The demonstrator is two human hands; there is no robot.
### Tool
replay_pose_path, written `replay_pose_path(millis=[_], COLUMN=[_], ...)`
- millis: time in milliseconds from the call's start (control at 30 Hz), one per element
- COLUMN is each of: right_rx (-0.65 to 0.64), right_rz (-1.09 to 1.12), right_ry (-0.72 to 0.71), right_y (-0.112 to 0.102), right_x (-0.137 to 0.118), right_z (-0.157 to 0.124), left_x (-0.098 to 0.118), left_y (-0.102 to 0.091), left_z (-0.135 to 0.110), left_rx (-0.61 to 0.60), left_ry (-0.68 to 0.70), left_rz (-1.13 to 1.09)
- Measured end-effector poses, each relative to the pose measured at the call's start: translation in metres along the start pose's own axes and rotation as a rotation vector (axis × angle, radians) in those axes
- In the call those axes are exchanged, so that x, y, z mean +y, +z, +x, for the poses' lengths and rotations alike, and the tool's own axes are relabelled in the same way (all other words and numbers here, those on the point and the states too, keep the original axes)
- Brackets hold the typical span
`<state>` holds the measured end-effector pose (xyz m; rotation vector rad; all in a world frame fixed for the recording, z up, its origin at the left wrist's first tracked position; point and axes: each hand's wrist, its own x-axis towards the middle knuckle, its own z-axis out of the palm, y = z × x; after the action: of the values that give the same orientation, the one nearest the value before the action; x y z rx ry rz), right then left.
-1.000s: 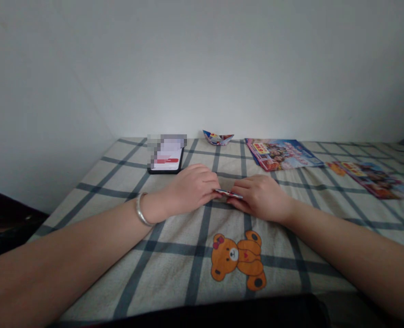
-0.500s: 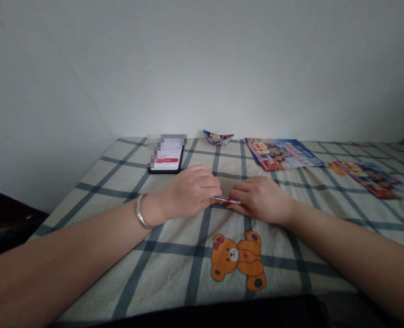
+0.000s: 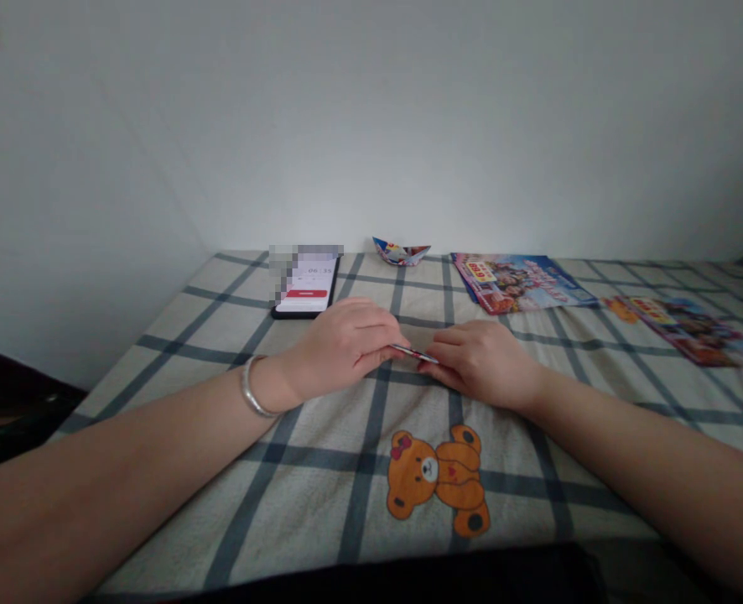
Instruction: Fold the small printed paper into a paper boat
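A small piece of folded printed paper is held edge-on between my two hands, just above the checked cloth. My left hand, with a silver bangle at the wrist, pinches its left end. The right end is gripped by the thumb and fingers of my right hand. Fingers hide most of the paper, so its folded shape cannot be made out. Beyond the hands, a folded paper boat rests near the wall.
Left of the boat lies a phone with a lit screen. Colourful printed flyers lie to the right, with another flyer farther right. The checked cloth carries a printed bear. A white wall stands behind.
My left hand has risen slightly and shifted a little left. The folded paper now slants down to the right; before, it lay nearer level. Both hands keep hold of it.
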<state>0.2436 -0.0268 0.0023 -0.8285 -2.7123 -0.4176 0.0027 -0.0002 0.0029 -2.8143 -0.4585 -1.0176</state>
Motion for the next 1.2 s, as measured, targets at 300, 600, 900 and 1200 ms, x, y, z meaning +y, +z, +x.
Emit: replay_pose_path(millis=[300,600,900,1200], right_rx=[0.067,0.127,0.116,0.242], right_rz=[0.019,0.017,0.157,0.212], right_ry=[0.069,0.076,0.065,0.026], right_y=[0.0,-0.002,-0.004,-0.007], right_x=[-0.002,-0.002,-0.005,-0.008], right_z=[-0.002,-0.003,-0.002,-0.002], left_x=[-0.003,-0.003,-0.005,-0.006], left_y=[-0.001,0.001,0.009,0.009], left_z=[0.001,0.0,0.0,-0.001], left_rx=[-0.072,-0.122,-0.259,-0.272], left_ry=[-0.08,-0.105,-0.008,-0.002], left_rz=[0.042,-0.019,0.146,0.258])
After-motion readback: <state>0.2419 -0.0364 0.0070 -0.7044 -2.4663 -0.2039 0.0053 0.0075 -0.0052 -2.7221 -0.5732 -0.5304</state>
